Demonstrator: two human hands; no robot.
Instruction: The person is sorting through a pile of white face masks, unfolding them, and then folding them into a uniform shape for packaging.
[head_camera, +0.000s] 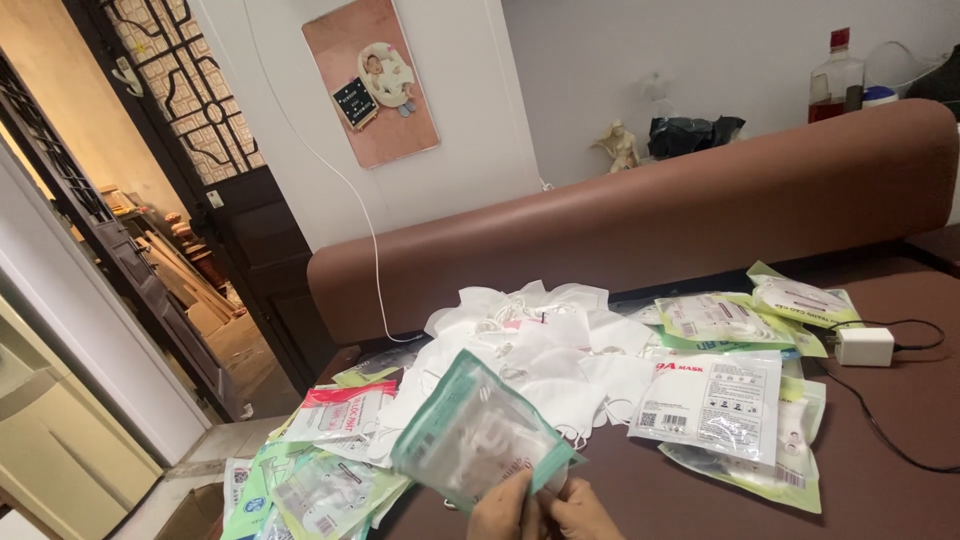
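My left hand (505, 510) and my right hand (578, 512) meet at the bottom edge of the head view. Both pinch the lower end of a clear plastic pouch with a green border (478, 432), and a white face mask shows inside it. The pouch is held tilted above a brown padded surface (900, 400). Just behind it lies a heap of loose white face masks (540, 345). A white packaged mask pouch (712, 400) lies flat to the right.
More green and red pouches are piled at the left (330, 470) and back right (760, 315). A white charger block (865, 346) with a black cable sits at the right. A brown padded backrest (650, 215) runs behind; a bottle (835, 80) stands on the ledge.
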